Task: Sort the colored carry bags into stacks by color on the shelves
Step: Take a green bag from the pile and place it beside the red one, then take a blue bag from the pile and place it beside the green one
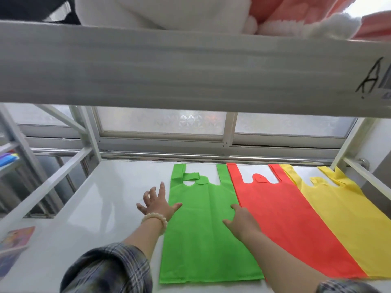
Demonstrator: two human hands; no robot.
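Note:
Three flat carry bags lie side by side on the white shelf (pixel 101 208), handles toward the window. The green bag (pixel 203 246) is on the left, the red bag (pixel 281 220) in the middle, the yellow bag (pixel 347 218) on the right. My left hand (pixel 157 203) rests flat with fingers spread at the green bag's left edge, the thumb on the fabric. My right hand (pixel 241 223) presses flat on the green bag's right side, fingertips at the seam with the red bag. Neither hand holds anything.
An upper shelf beam (pixel 190 66) crosses close overhead, with white and pink soft items on it. A window (pixel 160 123) runs behind the shelf. More colored bags (pixel 8 159) sit on a rack at far left. A colorful card (pixel 19 237) lies at the shelf's left front.

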